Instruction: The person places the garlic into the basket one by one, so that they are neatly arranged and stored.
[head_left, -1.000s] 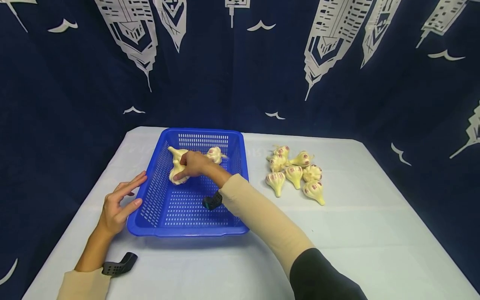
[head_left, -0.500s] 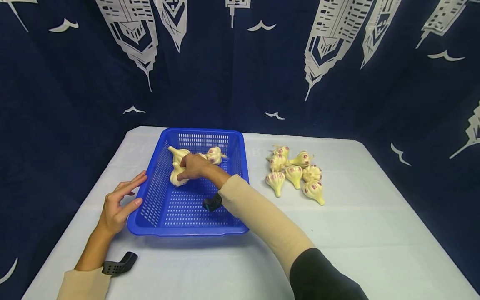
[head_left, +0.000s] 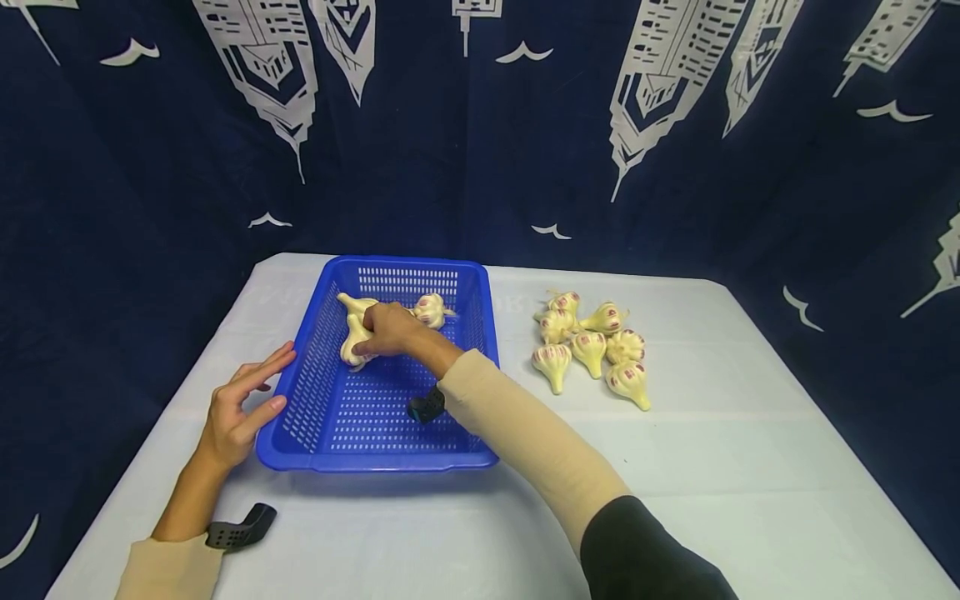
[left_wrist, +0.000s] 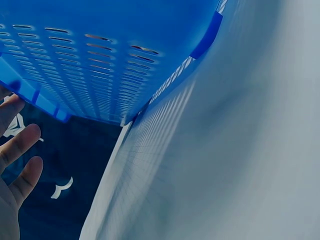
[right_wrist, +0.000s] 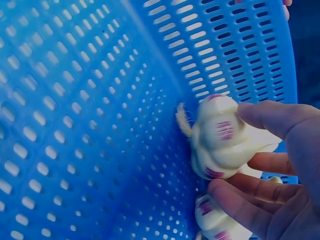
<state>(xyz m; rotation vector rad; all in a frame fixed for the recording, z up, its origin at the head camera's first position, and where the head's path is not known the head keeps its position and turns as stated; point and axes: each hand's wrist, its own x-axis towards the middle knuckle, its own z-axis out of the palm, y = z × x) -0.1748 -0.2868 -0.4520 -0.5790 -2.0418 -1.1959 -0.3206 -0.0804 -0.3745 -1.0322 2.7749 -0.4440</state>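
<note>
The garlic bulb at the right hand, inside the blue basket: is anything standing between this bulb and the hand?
Nothing visible: the right hand grips the garlic bulb directly. In the right wrist view, another bulb appears just below it, but not in between.

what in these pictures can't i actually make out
Head view: how many cream, purple-streaked garlic bulbs lie in the blue perforated plastic basket; the bare right hand covers part of the group.
Right wrist view: the rest of the lower garlic bulb, cut off by the bottom edge.
Left wrist view: much of the bare left hand, cut off by the left edge.
Head view: what the dark speck is; too small.
</note>
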